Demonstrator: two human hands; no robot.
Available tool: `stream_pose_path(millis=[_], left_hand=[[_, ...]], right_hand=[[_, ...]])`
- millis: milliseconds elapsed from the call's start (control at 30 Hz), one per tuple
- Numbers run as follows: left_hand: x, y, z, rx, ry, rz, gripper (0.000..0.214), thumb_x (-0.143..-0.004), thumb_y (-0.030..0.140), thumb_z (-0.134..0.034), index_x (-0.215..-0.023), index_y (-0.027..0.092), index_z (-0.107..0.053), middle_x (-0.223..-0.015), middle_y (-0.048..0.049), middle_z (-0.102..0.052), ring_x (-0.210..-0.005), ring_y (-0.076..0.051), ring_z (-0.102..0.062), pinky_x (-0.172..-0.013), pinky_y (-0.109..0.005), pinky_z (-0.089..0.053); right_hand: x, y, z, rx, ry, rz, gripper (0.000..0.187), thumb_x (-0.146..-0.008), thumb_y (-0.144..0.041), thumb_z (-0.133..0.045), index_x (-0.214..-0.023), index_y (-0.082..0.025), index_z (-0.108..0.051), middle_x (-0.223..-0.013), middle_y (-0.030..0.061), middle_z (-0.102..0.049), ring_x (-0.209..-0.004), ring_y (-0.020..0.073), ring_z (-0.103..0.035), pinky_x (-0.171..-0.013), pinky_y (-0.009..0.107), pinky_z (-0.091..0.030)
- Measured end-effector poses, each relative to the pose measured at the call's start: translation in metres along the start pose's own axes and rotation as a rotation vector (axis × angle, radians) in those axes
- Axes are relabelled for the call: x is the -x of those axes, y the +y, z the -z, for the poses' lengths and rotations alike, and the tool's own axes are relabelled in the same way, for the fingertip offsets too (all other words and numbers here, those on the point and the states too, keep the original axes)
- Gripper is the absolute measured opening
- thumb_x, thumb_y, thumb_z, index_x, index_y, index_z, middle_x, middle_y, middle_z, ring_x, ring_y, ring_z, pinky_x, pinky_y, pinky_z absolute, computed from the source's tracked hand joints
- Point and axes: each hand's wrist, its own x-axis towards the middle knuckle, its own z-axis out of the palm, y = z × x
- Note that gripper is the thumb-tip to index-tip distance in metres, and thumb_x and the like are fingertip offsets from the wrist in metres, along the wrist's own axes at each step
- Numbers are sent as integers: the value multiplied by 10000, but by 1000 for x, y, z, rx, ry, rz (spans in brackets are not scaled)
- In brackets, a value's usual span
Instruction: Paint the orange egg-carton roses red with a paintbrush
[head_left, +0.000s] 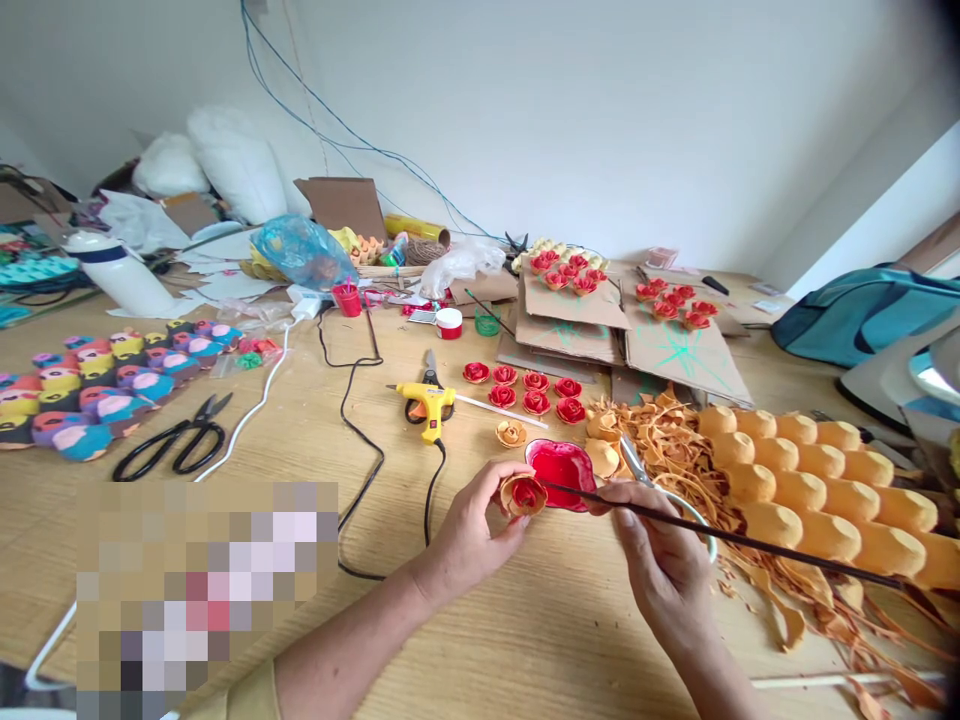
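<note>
My left hand (480, 525) pinches a small orange flower (523, 495) whose centre is red. A long dark paintbrush (720, 525) is gripped in my right hand (664, 550), its tip reaching the flower. Just behind them lies a dish of red paint (561, 468). Beyond the dish is an unpainted orange flower (511, 433), and behind it stand several red flowers (535, 382) in two rows. Scissors with pale handles (637, 465) lie partly hidden behind my right hand.
A yellow glue gun (426, 400) rests on black scissors, its cord running toward me. Orange egg-carton cups (817, 490) and orange scraps (675, 440) cover the right side. Cardboard sheets (675, 350) carry more red flowers. Large black scissors (176, 440) and a painted egg tray (97, 390) lie left.
</note>
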Motion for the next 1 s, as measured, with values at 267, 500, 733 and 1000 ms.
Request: stream_pose_path(millis=[267,500,733,1000], left_hand=[[-1,-3,-1,11,19,43,463,-823,23,-633,-1253,195,-625,-1200,-88,-739,-1045,-204,-729,-868,-271,-595],[0,-2,-1,48,4,50,441,-828,57,-644,-1248,189,-630,-1197,-88,-734,-1005,-189,-725,-828,-250,-593],[-3,2,-2,132,24,125,408,-823,93,-653,-1221,183,-632,-1176,-91,-749,-974,-185,-736,-785,-234,-595],[-2,1,-2,131,37,188,431,-794,138,-682,-1220,181,-635,-1114,-81,-757,-925,-187,-730,-755,-246,-586]], right_hand=[[-2,-3,4,39,-16,107,182,-1058,-207,-541,-1102,-264,-708,-952,42,-734,-956,195,-694,-898,335,-558],[-3,-3,2,51,-38,134,204,-1052,-182,-551,-1162,-267,-700,-955,38,-730,-944,190,-690,-883,330,-553],[-2,-1,5,104,-46,150,205,-1048,-181,-546,-1157,-269,-695,-971,33,-735,-979,196,-683,-921,343,-537],[-4,-3,4,97,-22,223,229,-1009,-97,-551,-1121,-249,-679,-971,33,-722,-965,186,-680,-927,341,-534]])
